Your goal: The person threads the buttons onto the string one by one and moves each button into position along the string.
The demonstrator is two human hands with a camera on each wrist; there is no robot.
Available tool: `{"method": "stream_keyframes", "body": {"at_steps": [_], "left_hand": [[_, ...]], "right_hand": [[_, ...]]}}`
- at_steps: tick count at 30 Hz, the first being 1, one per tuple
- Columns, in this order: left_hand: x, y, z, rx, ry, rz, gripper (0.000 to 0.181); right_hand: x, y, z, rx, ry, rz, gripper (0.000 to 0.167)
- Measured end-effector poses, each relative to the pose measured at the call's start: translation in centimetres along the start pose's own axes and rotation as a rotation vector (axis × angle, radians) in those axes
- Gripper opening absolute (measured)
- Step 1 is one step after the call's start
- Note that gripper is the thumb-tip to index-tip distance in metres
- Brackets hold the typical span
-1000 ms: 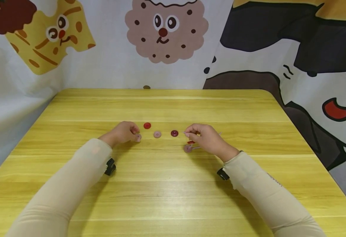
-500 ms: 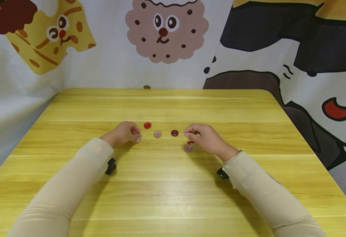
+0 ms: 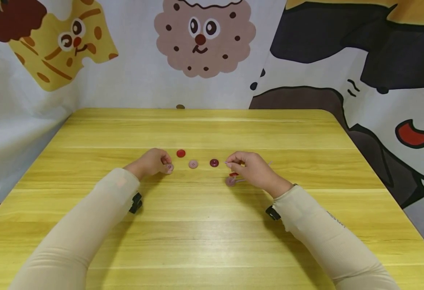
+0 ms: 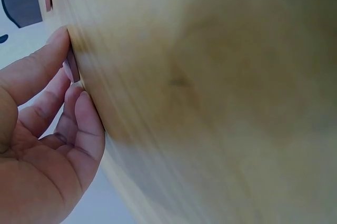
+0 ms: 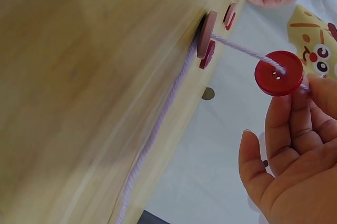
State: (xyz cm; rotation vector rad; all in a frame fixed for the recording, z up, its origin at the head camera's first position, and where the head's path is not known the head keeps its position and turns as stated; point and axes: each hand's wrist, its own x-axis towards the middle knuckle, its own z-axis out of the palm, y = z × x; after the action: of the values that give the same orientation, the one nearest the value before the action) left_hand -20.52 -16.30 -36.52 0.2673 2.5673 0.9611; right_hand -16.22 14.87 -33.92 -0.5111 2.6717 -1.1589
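Observation:
At the left of a loose row of buttons, my left hand (image 3: pixel 150 163) pinches a dusty pink button (image 3: pixel 170 166) by its edge. In the left wrist view that pink button (image 4: pixel 70 67) is tilted between thumb and fingers, low at the tabletop. My right hand (image 3: pixel 253 168) pinches the end of a pale lilac string (image 5: pixel 152 129) between thumb and fingertips. Just below those fingertips, a red button (image 5: pixel 279 74) is threaded on it. Further along the string, a larger pink button (image 5: pixel 207 34) stands on edge against the table. The fingers partly hide the string's end.
Between the hands lie a red button (image 3: pixel 181 153), a pink button (image 3: pixel 193 164) and a dark red button (image 3: pixel 214 163). The wooden table (image 3: pixel 212 233) reaches back to a printed cloth (image 3: pixel 125 86). Past the right hand, the string's tail (image 3: pixel 270 162) shows.

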Motion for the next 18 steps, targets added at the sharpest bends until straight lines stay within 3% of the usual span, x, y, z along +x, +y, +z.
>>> {"method": "stream_keyframes", "body": {"at_steps": [6,18], "left_hand": [[-0.03,0.06,-0.07,0.032,0.009,0.006,0.017],[-0.11,-0.01,-0.18,0.006,0.02,-0.004,0.02]], "right_hand": [[0.06,0.12,0.03,-0.004,0.0,-0.019,0.019],[0.07,-0.02,0.05,0.004,0.001,-0.026,0.019]]}}
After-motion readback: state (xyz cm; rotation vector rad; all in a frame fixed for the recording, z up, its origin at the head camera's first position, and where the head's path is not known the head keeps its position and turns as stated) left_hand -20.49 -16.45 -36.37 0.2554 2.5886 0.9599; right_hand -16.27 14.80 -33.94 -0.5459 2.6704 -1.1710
